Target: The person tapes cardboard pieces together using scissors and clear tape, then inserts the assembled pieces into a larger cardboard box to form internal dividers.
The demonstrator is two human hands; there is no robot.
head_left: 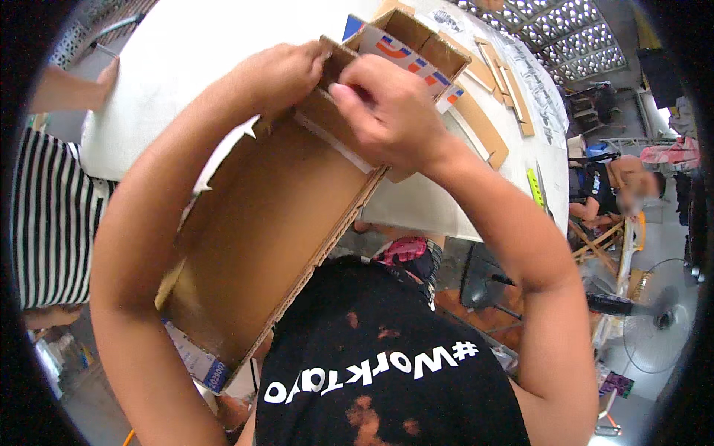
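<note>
A large open cardboard box (260,215) is tilted across the near side of the table and my lap, its brown inside facing me. My left hand (286,73) is closed on the box's far end, gripping the upright flap there. Just to the right, my right hand (390,111) is curled into a fist over the same end. Its fingertips are turned down and out of sight, so what they hold is hidden. Behind my right hand stands a smaller open carton (407,50), white outside with orange and blue print.
Cardboard strips (502,82) lie on the white table (216,37) at the far right, near scissors and a yellow-green cutter (535,187). At left is a person in a striped garment (56,223), one hand on the table. A fan (662,320) and a seated person are at right.
</note>
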